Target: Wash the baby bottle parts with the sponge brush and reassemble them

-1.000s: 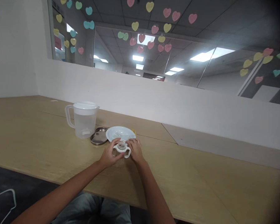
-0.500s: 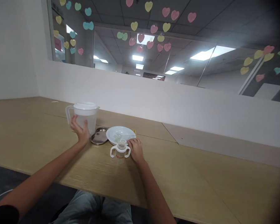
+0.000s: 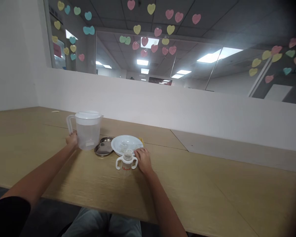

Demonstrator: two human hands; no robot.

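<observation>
A clear plastic pitcher [image 3: 88, 133] with a white lid stands upright at the left, partly filled with clear liquid. My left hand [image 3: 72, 139] is closed around the lower part of its handle. In front of a white bowl [image 3: 115, 141] stands a clear baby bottle [image 3: 127, 164], uncapped, with two white handles and red print. My right hand [image 3: 143, 159] rests with curled fingers at the bowl's right front edge, close against the bottle's right handle. What its fingertips grip is hidden. Some clear pieces [image 3: 128, 147] lie in the bowl.
A shiny metal tray [image 3: 104, 148] lies between pitcher and bowl. Something yellow [image 3: 141, 141] peeks out behind the bowl. A small pale piece [image 3: 55, 111] lies at the back left of the wooden table [image 3: 199, 187]. Behind rises a white wall [image 3: 128, 98] below a window with heart-shaped notes.
My left hand has moved from the pitcher's front side leftward to its handle and closed there. The right hand, bottle and bowl have stayed in place. The view has shifted slightly.
</observation>
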